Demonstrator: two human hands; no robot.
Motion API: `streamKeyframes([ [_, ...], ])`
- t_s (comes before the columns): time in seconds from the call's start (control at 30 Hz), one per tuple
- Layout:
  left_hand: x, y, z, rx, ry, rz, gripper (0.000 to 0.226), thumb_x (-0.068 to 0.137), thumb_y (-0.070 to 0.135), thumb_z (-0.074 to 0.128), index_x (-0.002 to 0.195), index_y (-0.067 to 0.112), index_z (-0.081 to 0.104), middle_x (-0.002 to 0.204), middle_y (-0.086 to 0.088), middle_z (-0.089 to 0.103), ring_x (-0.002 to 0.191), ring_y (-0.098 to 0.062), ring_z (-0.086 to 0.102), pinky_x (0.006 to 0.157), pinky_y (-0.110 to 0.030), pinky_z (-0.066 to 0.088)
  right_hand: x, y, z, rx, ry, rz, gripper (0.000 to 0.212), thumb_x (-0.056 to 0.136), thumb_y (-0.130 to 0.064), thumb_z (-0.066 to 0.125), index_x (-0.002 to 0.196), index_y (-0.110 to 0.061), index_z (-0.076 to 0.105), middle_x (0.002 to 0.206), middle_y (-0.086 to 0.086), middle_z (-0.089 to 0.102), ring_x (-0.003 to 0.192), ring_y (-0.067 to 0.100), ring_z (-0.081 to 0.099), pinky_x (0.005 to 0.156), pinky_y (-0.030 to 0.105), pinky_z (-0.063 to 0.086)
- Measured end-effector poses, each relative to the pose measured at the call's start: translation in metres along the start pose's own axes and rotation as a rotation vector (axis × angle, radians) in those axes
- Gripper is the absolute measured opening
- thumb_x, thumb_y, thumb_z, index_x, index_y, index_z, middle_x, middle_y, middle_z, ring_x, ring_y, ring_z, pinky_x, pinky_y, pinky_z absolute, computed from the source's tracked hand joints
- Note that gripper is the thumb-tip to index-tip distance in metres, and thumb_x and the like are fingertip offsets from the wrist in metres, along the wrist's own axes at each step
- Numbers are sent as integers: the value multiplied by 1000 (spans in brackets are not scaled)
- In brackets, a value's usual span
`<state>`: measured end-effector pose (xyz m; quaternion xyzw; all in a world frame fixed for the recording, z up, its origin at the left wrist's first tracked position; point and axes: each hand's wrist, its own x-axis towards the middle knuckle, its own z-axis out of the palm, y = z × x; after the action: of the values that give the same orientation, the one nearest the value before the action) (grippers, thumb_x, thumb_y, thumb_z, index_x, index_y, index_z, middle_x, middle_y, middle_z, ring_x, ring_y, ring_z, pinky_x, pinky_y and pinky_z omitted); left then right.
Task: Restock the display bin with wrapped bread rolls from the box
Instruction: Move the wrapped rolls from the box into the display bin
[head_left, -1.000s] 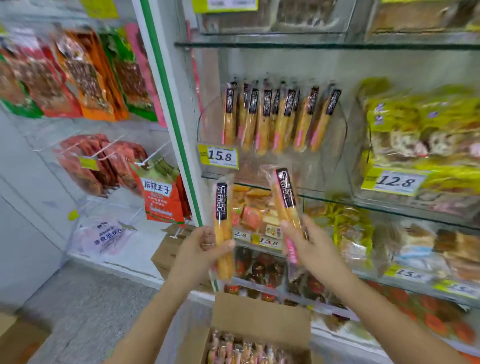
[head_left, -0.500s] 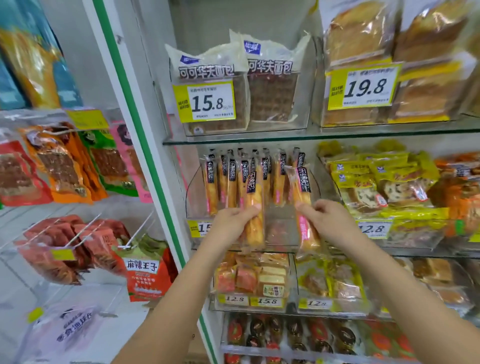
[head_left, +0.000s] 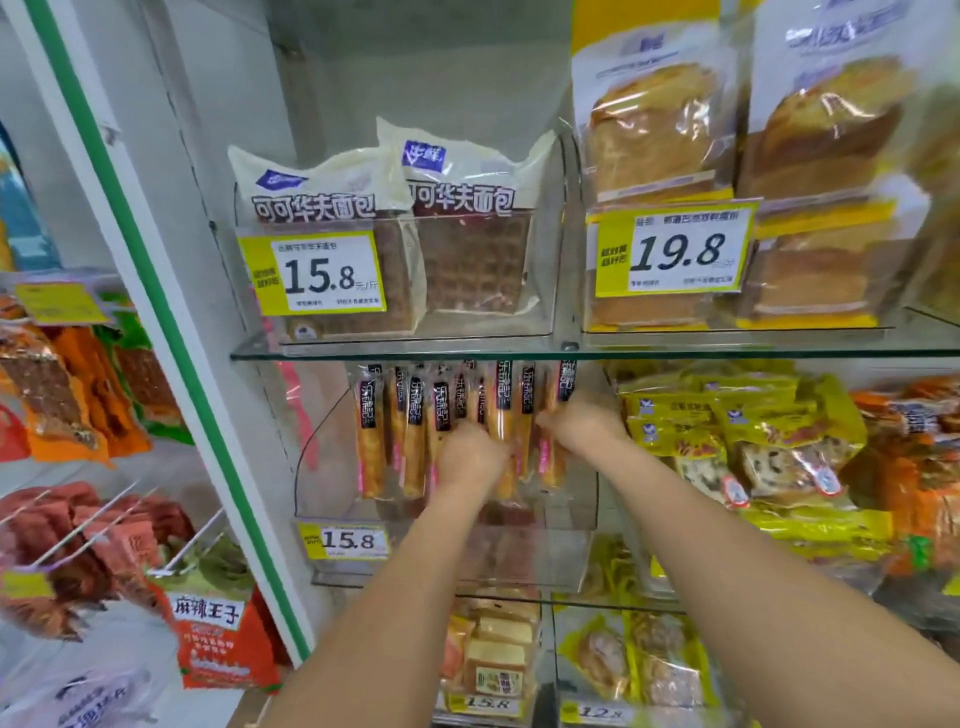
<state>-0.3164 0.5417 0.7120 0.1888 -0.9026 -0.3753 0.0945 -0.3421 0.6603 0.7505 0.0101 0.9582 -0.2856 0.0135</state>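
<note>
A clear display bin (head_left: 322, 467) on the middle glass shelf holds several long wrapped bread rolls (head_left: 370, 436) standing upright, each with a black label strip. Both of my arms reach into the bin. My left hand (head_left: 470, 454) grips a wrapped roll (head_left: 505, 480) in the middle of the row. My right hand (head_left: 579, 423) grips another wrapped roll (head_left: 551, 462) at the right end of the row. The fingers of both hands are hidden among the packets. The box is out of view.
A glass shelf (head_left: 675, 353) runs just above the bin, carrying waffle bread packs (head_left: 470, 228) and toast loaves (head_left: 654, 171). Yellow raisin bread packs (head_left: 748, 441) fill the bin to the right. A white and green upright (head_left: 171, 332) stands on the left, with hanging snack bags (head_left: 67, 395) beyond it.
Both hands have risen from in front of the lower shelves and pushed their rolls into the bin's row. The view has tilted up, and the box has dropped out of sight.
</note>
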Motion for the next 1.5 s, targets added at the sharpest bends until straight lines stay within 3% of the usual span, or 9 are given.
streamKeyframes([
  [0.23, 19, 2, 35, 91, -7, -2, 25, 87, 22, 64, 102, 2, 60, 100, -14, 67, 92, -29, 66, 71, -31, 51, 17, -13, 15, -221, -72, 3, 28, 92, -10, 46, 65, -8, 49, 87, 6, 64, 102, 21, 66, 60, 26, 48],
  [0.43, 29, -2, 38, 132, -32, 18, 3, 90, 9, 58, 88, 8, 60, 91, -8, 68, 80, -24, 66, 68, -30, 54, 17, -21, 9, -163, -167, 79, 25, 96, -10, 43, 111, 0, 62, 114, 12, 67, 100, 22, 67, 89, 29, 53],
  [0.6, 33, 0, 33, 100, -83, 19, 30, 93, -4, 45, 67, 11, 47, 74, -4, 56, 77, -23, 63, 70, -28, 54, 17, -20, 23, -151, -225, 112, 29, 98, -14, 45, 71, -4, 47, 93, 10, 62, 70, 16, 59, 76, 25, 52],
  [0.67, 33, -1, 32, 104, -83, 31, 21, 94, -1, 47, 76, 6, 56, 69, -1, 52, 73, -20, 59, 65, -24, 48, 17, -19, 22, -140, -282, 100, 31, 98, -11, 44, 67, -7, 42, 83, 10, 56, 96, 22, 65, 92, 30, 51],
  [0.77, 30, -1, 31, 141, -82, 50, 18, 93, -4, 46, 97, 1, 63, 85, -7, 62, 79, -22, 63, 68, -23, 49, 9, -21, 11, -118, -365, 23, 28, 97, -8, 43, 69, -11, 42, 126, 18, 56, 126, 33, 49, 107, 42, 40],
  [1.0, 22, -6, 13, 279, -117, 110, 23, 93, 1, 48, 113, 0, 59, 114, -12, 63, 104, -26, 63, 86, -28, 51, 2, -27, 9, -247, -250, 45, 30, 98, -5, 38, 121, 6, 53, 107, 18, 64, 68, 24, 59, 80, 32, 53],
  [1.13, 10, -12, 3, 244, -166, 189, 30, 88, -1, 51, 116, 5, 60, 115, -12, 65, 104, -26, 62, 85, -29, 50, -9, -25, -2, -142, -206, -14, 29, 96, -6, 40, 118, 2, 57, 124, 19, 59, 108, 31, 60, 84, 33, 51],
  [1.33, -74, -48, -39, -104, 70, 415, 21, 92, 20, 54, 112, 20, 60, 82, 4, 64, 72, -10, 59, 67, -24, 49, -71, -8, -3, 88, 232, -167, 31, 94, -36, 45, 81, -13, 59, 81, 7, 67, 81, 27, 63, 72, 30, 49],
  [1.5, -155, -126, -33, -161, 11, 337, 18, 89, 38, 59, 79, 25, 52, 52, 8, 46, 49, -7, 45, 50, -24, 35, -169, 29, 37, 154, 181, -313, 52, 96, -48, 41, 61, -13, 55, 51, -3, 46, 56, 18, 50, 56, 33, 37],
])
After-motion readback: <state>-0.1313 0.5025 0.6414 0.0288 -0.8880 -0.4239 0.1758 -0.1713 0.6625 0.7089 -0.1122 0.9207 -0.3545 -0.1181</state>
